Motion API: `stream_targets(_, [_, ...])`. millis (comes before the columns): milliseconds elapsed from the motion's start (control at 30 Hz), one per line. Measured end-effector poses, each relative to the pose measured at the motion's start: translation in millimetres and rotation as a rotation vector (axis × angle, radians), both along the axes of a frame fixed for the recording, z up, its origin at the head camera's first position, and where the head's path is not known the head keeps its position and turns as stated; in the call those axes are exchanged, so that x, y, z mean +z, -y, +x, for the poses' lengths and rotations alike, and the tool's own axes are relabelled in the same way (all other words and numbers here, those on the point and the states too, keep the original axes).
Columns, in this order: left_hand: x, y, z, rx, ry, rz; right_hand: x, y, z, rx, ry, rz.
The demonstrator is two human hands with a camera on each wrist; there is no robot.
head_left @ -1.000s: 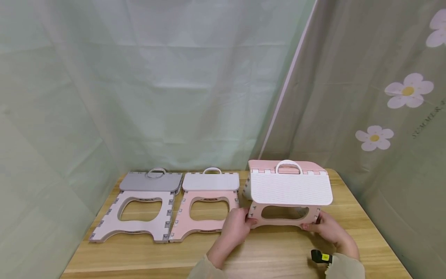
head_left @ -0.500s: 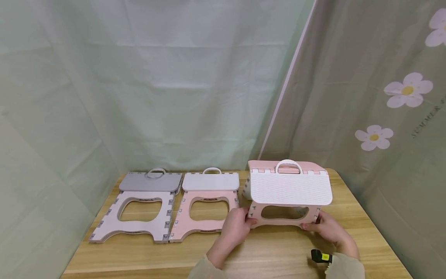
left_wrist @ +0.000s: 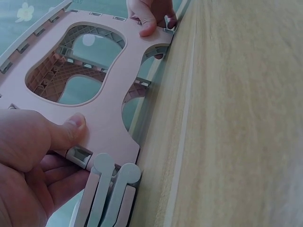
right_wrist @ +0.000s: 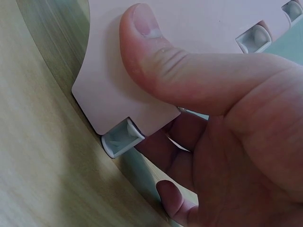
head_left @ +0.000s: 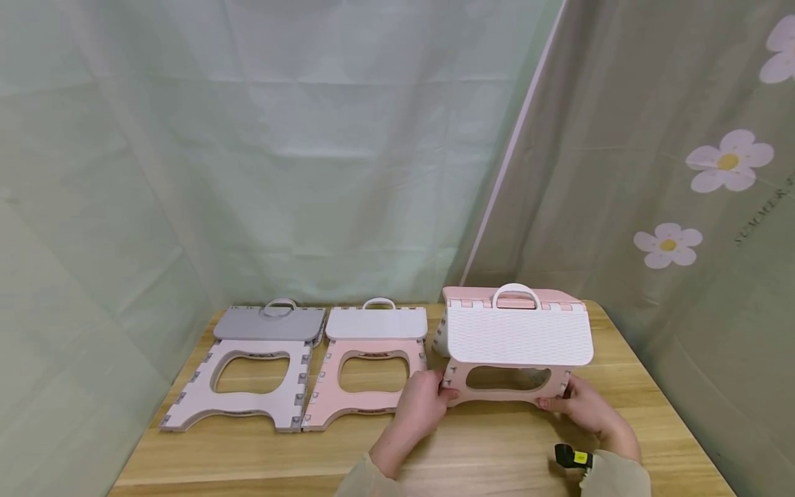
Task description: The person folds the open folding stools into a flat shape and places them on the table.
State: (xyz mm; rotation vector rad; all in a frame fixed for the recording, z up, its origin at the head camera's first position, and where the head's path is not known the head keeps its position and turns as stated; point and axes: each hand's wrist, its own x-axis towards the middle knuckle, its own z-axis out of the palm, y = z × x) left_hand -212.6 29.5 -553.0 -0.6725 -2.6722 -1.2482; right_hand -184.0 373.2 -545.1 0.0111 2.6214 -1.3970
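A pink and white folding stool (head_left: 519, 335) stands partly unfolded on the right of the table, its two seat halves sloping down from a ridge with a white carrying handle. My left hand (head_left: 422, 404) grips the lower left of its pink front leg panel. In the left wrist view the thumb (left_wrist: 71, 130) lies on the panel's face, with fingers behind the edge. On the opposite lower corner my right hand (head_left: 586, 407) pinches the same panel. Its thumb (right_wrist: 151, 52) presses the face in the right wrist view, and the other fingers curl behind.
Left of my left hand, a folded pink stool with a white seat (head_left: 375, 324) lies flat. Beside it lies a folded white stool with a grey seat (head_left: 267, 324). Curtains (head_left: 348, 172) hang behind and beside the wooden table (head_left: 484, 455).
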Motion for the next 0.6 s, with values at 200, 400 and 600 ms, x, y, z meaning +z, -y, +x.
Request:
stream_targets(200, [0.1,-0.4,-0.5,-0.002,0.000,-0.004,1.2,0.5,-0.1,-0.004,0.013,-0.008])
stream_targets(400, [-1.1,-0.6,-0.2,0.005,0.000,-0.008,0.0,0.7,-0.3,0.010,0.013,-0.012])
stream_targets(600, [-2.2,-0.7,-0.3,0.008,0.004,-0.005,-0.2,1.2,-1.1,0.009,-0.004,0.009])
